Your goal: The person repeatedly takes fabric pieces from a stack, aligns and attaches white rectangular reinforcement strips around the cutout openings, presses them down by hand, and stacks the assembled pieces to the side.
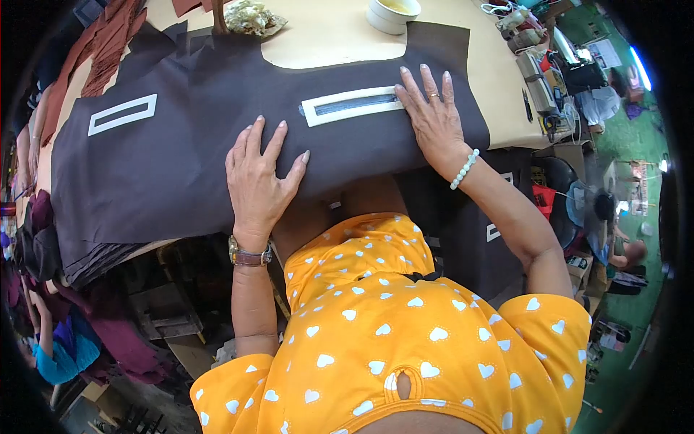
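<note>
A dark brown cut fabric panel point(202, 166) lies spread over the table and hangs over its near edge. On it is a white rectangular frame point(354, 118) with a grey-blue strip showing in its long opening; whether that strip is a zipper I cannot tell. My left hand point(262, 177) rests flat on the panel, left of and below this frame, fingers apart. My right hand point(434, 119) lies with fingers stretched out, its fingertips at the frame's right end. A second white frame point(123, 114) lies on the panel's left part.
At the table's back stand a white bowl point(392, 16) and a pale crumpled item point(253, 18). Rust-red fabric pieces point(108, 50) lie at the far left. Cluttered tools and boxes point(538, 72) line the right edge. Other people point(58, 347) are visible at the left.
</note>
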A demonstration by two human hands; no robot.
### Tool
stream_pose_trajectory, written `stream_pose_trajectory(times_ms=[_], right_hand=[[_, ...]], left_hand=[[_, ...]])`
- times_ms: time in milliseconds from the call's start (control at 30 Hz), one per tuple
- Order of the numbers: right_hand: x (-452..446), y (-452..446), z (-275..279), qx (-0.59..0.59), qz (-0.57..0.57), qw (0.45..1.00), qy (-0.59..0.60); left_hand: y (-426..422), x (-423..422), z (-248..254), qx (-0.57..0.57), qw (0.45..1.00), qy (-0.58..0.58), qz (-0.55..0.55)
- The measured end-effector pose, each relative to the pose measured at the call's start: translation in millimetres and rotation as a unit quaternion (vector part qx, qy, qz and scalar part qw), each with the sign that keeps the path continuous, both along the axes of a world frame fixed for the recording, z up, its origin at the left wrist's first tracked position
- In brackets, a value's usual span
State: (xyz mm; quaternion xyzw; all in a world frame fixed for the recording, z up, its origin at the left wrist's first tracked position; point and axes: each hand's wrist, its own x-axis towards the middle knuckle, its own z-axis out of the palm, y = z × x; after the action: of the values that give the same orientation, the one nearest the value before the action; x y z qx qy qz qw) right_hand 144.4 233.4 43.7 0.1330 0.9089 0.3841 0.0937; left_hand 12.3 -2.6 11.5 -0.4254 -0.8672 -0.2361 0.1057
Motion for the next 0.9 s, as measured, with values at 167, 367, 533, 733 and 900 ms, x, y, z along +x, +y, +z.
stream_pose_trajectory(times_ms=[167,367,533,733,900], right_hand=[[3,2,-2,-0.026,0.028,0.999,0.002],[-4,-18,-5,-0.101,0.032,0.993,0.043],[-20,-40,-10,-0.149,0.070,0.983,0.085],[-37,-68,-13,-0.164,0.111,0.976,0.096],[-54,-90,-19,-0.202,0.157,0.960,0.115]], left_hand=[[0,0,-1,0.008,1.000,-0.008,-0.004],[-1,0,-1,0.015,1.000,-0.007,-0.007],[0,0,-1,0.014,1.000,-0.011,-0.004],[-1,-1,-2,0.015,1.000,-0.006,-0.007],[-2,-2,-3,0.014,1.000,-0.005,-0.009]])
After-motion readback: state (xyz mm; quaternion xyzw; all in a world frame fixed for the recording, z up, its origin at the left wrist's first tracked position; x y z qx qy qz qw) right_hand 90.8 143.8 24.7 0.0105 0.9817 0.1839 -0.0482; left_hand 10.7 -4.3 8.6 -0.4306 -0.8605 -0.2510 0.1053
